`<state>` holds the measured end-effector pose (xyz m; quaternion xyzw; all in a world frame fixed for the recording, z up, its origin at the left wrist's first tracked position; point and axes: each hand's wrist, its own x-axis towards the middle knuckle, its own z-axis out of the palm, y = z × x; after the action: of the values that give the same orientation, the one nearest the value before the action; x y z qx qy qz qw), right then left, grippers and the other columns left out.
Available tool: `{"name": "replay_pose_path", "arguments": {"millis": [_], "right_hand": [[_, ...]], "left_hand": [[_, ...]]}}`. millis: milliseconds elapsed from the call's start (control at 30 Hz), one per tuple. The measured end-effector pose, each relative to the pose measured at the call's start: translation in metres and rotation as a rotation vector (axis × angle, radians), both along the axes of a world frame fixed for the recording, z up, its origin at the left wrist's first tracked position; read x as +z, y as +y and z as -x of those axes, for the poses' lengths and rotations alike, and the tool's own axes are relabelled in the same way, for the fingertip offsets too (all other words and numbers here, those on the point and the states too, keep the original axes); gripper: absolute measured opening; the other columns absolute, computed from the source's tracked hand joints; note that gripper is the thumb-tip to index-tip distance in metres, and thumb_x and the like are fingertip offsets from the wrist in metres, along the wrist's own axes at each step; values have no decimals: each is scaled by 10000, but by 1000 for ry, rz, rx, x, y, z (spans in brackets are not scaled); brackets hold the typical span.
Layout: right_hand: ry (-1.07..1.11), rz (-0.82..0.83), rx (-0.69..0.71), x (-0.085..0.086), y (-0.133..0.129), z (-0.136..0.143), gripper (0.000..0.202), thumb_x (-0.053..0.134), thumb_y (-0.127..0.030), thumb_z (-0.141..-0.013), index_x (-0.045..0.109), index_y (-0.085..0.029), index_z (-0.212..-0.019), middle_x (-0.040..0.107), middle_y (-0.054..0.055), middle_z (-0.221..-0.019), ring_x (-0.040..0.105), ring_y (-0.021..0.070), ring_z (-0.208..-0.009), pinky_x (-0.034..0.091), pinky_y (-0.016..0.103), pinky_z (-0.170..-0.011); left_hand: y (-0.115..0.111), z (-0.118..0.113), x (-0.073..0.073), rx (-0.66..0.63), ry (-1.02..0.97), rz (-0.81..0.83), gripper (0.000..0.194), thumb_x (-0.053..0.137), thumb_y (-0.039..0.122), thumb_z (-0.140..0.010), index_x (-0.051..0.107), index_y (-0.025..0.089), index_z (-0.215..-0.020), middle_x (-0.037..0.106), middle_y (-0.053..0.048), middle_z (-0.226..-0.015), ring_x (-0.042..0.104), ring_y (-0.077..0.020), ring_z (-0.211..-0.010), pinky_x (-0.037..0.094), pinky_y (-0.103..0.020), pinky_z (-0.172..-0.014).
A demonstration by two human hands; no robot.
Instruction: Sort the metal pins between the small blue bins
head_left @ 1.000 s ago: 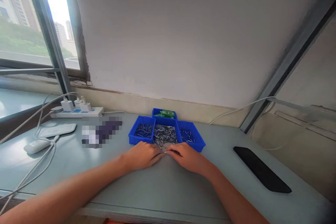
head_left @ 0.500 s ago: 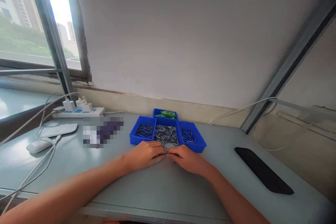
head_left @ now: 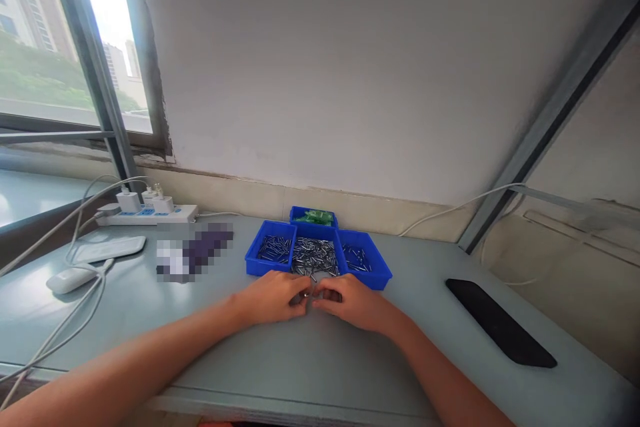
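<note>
Since the previous moments the left hand (head_left: 273, 297) and right hand (head_left: 353, 302) have drawn closer, fingertips now meeting on a small silvery metal piece (head_left: 309, 293) pinched between them above the grey desk (head_left: 300, 360). Behind them, three blue plastic trays (head_left: 316, 257) hold loose metal pins; a fourth holds green parts (head_left: 314, 217).

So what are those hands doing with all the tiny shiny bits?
A person's left hand and right hand meet on the grey table, fingers pinching a small metal piece between them. Just behind sit blue plastic trays of small silvery metal pins; the rear tray holds green parts.
</note>
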<state>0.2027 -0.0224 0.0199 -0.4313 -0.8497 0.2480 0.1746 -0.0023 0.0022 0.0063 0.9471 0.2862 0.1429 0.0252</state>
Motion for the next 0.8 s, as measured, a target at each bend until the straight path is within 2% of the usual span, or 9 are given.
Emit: {"name": "replay_pose_path", "arguments": {"millis": [267,433,567,800], "right_hand": [[-72,-143,-5,-1,1,3,291,428,-276,-930,570,-195,-689,564,-35,-643,496,113,-592,299,228,-527],[-119,-100,-4,-2,4,-1,221,464,-247,-901,612,-203,-744,577,-31,-631,502,119,-584,303,225,-523],[-105,-87,-6,-4,6,-4,218,461,-251,-901,637,-207,-780,624,-15,-688,547,137,-632,340,227,-547],[-129,-123,37,-12,8,-3,231,432,-213,-909,636,-199,-801,665,6,-777,584,151,-697,375,239,-606]], "left_hand": [[3,0,-5,-5,8,-63,109,471,231,-881,566,181,-863,603,-10,-800,601,-152,-706,431,-222,-614],[4,0,-6,29,23,-78,153,456,258,-894,582,175,-871,595,-24,-803,606,-161,-725,449,-229,-641],[5,1,-5,-9,14,-92,188,428,277,-924,585,174,-912,597,-24,-818,605,-160,-738,452,-237,-663],[0,1,0,-69,-8,-94,199,400,218,-940,593,171,-954,600,-25,-855,593,-153,-773,448,-236,-693]]}}
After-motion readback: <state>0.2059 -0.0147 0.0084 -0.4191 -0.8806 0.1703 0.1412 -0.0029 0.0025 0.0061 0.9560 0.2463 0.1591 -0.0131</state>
